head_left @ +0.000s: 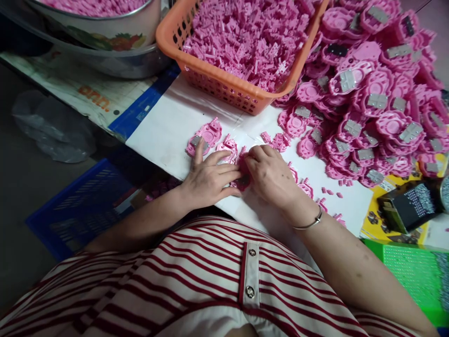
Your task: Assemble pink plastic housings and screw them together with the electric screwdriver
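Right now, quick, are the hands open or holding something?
Left hand: open, fingers spread over pink parts.
Right hand: fingers curled at a pink piece; grip can't be told.

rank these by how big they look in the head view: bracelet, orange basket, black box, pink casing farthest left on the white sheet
Largest to smallest:
1. orange basket
2. black box
3. pink casing
4. bracelet

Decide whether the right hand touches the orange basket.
Apart: the head view shows white work surface between the right hand and the orange basket.
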Available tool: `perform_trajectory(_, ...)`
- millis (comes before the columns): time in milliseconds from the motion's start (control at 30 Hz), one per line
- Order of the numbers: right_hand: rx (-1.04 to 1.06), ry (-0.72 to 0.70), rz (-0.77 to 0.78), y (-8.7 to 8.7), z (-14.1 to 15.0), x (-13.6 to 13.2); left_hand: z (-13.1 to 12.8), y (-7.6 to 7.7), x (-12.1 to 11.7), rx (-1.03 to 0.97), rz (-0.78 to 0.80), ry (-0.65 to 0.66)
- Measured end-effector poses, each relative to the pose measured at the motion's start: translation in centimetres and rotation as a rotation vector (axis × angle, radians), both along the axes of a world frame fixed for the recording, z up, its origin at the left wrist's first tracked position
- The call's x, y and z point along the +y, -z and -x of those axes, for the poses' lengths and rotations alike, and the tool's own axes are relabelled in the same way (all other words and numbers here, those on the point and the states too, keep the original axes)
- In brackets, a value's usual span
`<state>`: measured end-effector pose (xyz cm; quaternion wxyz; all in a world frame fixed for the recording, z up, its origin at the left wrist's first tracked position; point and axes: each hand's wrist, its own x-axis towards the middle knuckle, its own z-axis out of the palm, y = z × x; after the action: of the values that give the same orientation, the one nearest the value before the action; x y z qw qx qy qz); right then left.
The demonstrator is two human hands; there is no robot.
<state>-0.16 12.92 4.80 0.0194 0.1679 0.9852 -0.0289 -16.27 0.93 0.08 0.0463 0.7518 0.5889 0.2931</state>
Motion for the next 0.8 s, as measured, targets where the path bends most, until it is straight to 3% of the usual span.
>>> perform_trajectory(100, 0.008, 0.032, 0.048, 0.3, -0.1, 0.0, 0.1, 0.0, 0.0, 0.006, -0.019, 0.006)
perform_trajectory(300, 0.011, -0.076, -0.132, 0.3, 0.6, -1.2, 0.3, 0.1, 0.0, 0.048, -0.015, 0.008)
perform_trajectory(433, 0.044, 0.011, 0.04, -0.1, 0.0, -0.3, 0.2, 0.0, 0.0, 0.05, -0.035, 0.006)
perform_trajectory(533, 0.194, 0.112, 0.152, -0.5, -1.8, 1.7, 0.3, -0.1, 0.0, 0.054, -0.047, 0.007)
perform_trajectory(667, 0.31, 0.332, 0.078, -1.0, -4.8, 4.7, 0.5, -0.3, 0.0, 0.06, -0.048, 0.026)
perform_trajectory(800, 0.285, 0.354, 0.089, -1.1, -5.6, 5.6, 0.7, -0.4, 0.1, 0.053, -0.029, 0.036)
